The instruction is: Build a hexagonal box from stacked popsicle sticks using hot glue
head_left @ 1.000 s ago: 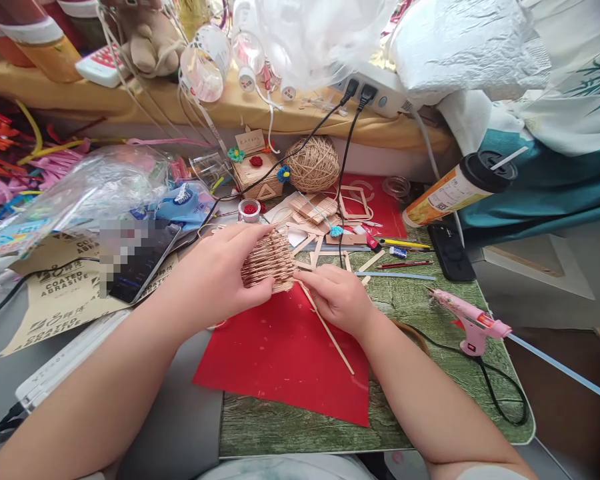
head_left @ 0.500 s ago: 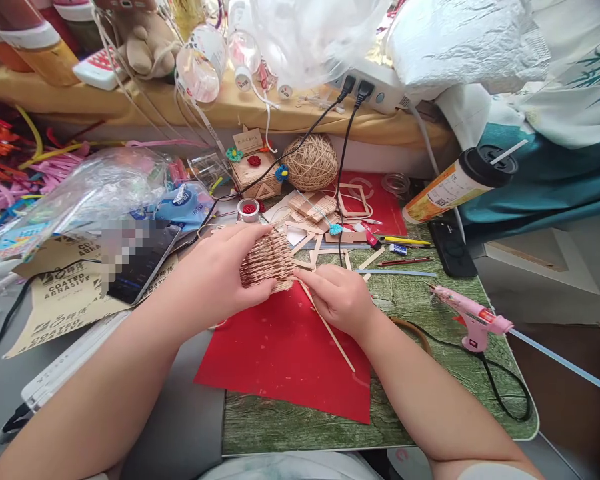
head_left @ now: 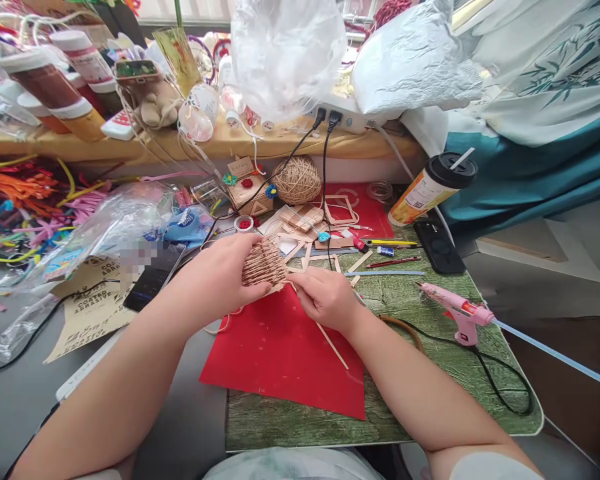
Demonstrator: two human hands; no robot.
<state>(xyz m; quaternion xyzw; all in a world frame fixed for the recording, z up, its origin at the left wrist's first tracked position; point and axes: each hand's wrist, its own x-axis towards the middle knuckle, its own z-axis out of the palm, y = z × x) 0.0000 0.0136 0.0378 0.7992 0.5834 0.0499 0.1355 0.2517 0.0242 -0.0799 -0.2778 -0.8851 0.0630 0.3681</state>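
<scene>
A ribbed piece made of thin wooden sticks (head_left: 264, 263) is gripped by my left hand (head_left: 219, 275), thumb along its near edge and fingers over its far side. My right hand (head_left: 327, 297) is closed in a pinch at the right edge of that piece; what lies between its fingertips is too small to tell. A long thin wooden stick (head_left: 334, 348) slants from beneath my right hand over the red sheet (head_left: 280, 360). Loose wooden sticks (head_left: 307, 255) lie just beyond my hands.
A pink glue gun (head_left: 457, 310) rests at the right, near a phone (head_left: 439, 247) and a tilted cup (head_left: 430, 187). Behind stand a twine ball (head_left: 297, 180) and a small wooden box (head_left: 250, 193). Black cords hang from a power strip (head_left: 347, 117).
The view has shifted, showing more of the shelf and its bottles. Both hands keep their holds on and beside the ribbed stick piece, with little change between them.
</scene>
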